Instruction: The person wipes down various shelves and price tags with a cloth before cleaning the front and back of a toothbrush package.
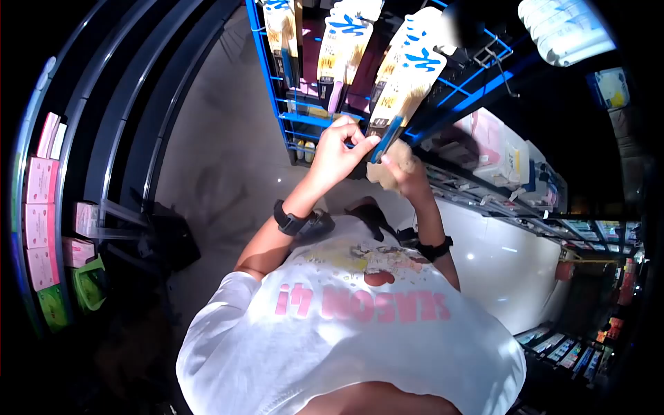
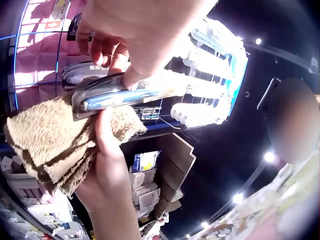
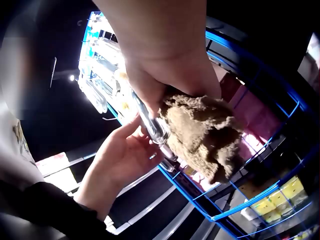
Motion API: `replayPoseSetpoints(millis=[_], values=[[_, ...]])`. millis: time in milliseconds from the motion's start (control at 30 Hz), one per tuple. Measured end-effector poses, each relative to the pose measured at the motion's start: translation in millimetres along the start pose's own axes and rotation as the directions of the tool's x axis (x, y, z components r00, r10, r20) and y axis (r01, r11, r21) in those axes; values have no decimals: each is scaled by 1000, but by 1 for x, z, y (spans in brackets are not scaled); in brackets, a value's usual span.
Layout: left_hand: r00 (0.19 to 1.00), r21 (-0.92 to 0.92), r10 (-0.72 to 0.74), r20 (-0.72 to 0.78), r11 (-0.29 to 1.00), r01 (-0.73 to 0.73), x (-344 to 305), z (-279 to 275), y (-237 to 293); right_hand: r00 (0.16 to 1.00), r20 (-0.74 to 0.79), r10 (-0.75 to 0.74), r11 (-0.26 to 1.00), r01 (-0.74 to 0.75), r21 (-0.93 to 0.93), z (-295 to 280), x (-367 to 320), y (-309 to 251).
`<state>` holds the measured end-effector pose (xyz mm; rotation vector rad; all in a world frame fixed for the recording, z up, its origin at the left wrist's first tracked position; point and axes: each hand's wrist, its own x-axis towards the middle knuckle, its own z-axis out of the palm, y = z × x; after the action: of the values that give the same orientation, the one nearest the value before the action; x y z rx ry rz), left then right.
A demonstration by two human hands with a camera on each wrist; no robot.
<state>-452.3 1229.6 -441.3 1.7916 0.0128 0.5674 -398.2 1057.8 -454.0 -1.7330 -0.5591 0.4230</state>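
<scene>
My left hand (image 1: 337, 153) pinches the lower end of a packaged toothbrush (image 2: 120, 96), thumb and fingers at its edge. The pack has a clear blister, a blue handle inside and a dark lower end. It is at the front of a row of cards (image 1: 415, 59) with blue lettering. My right hand (image 1: 411, 178) grips a bunched tan cloth (image 3: 200, 132). Its thumb lies against the lower end of the same pack, with the cloth right beside it. In the right wrist view, the cloth hangs below the right hand, partly covering its fingers.
More packs (image 1: 344, 45) hang on a blue wire rack (image 1: 282, 111) in front of me. Shelves with pink boxes (image 1: 41, 183) stand at the left. Boxed goods (image 1: 484, 142) line a shelf at the right. Pale floor (image 1: 207, 138) shows between the shelves.
</scene>
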Motion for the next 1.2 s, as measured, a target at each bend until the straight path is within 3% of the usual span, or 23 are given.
replayPoseSetpoints(millis=[33, 100, 133, 167, 233, 267, 333, 400, 433, 500, 567, 633, 667, 700, 767, 833, 900, 967, 1000, 1067, 1100, 1167, 1200], values=[[1000, 16, 13, 0, 1000, -13, 1, 0, -3, 999, 48, 4, 992, 3, -129, -7, 2, 4], [999, 34, -41, 10, 999, 41, 1, 0, -13, 991, 37, 126, 989, -122, -86, -14, -1, 8], [1000, 72, 14, -22, 997, -12, 0, -3, -14, 973, 27, 228, 965, -222, -141, -16, -5, -1], [999, 115, -33, -35, 993, 37, -1, -10, -19, 945, 11, 327, 928, -319, -194, -19, -7, -9], [969, 136, -75, -234, 985, 109, 2, -20, -23, 939, 38, 341, 935, -335, -119, -18, -13, -3], [952, 209, -41, -303, 972, 108, 6, -29, -27, 925, 56, 376, 926, -375, -36, -16, -14, -1], [919, 301, 164, -358, 952, -53, 17, -37, -20, 906, 76, 416, 909, -412, -71, -8, -14, -9], [922, 252, 204, -328, 960, -123, 27, -36, -21, 955, 282, 88, 989, -117, 87, 1, -8, 0], [947, 228, 149, -284, 970, -84, 31, -36, -22, 954, 285, 90, 989, -119, 88, 5, -4, 0], [970, -58, -4, -244, 998, -11, 33, -32, -21, 947, 308, -85, 995, 64, 76, 15, 5, -4], [965, -5, -3, -264, 1000, 1, 24, -27, -16, 942, 78, -326, 944, 328, -13, 24, 8, -4], [959, -22, 177, -222, 982, -187, 15, -23, -15, 835, 73, -546, 815, 549, -186, 23, 16, -47], [987, -174, 69, -147, 980, -95, 9, -21, -23, 770, 54, -636, 746, 631, -210, 23, 22, -54], [989, -194, 64, -134, 977, -90, 5, -22, -16, 611, 6, -792, 555, 723, -411, 25, 18, -73], [995, -276, -22, -93, 961, -4, -2, -21, -9, 600, 36, -799, 549, 752, -365, 25, 18, -107], [997, -297, -75, -27, 953, 63, -8, -22, -10, 507, -3, -862, 425, 719, -549, 25, 28, -123], [983, -265, -161, 85, 948, 178, -13, -25, -2, 444, 41, -895, 337, 735, -588, 27, 42, -145], [995, -368, -74, 61, 926, 91, -15, -21, 7, 613, 157, -774, 332, 604, -724, 41, 43, -154], [993, -359, -101, 54, 927, 114, -18, -19, 0, 641, 141, -755, 365, 588, -721, 48, 44, -148], [989, -303, -131, 66, 942, 145, -19, -20, -1, 608, 117, -785, 320, 560, -764, 55, 47, -134], [995, -423, -88, 41, 901, 97, -20, -16, 12, 592, 114, -798, 304, 558, -772, 55, 45, -131], [997, -503, -56, 62, 861, 80, -22, -11, 8, 650, 87, -755, 391, 553, -736, 53, 37, -134], [998, -475, -35, 58, 878, 58, -22, -11, 10, 631, 84, -771, 371, 553, -745, 53, 39, -131]])
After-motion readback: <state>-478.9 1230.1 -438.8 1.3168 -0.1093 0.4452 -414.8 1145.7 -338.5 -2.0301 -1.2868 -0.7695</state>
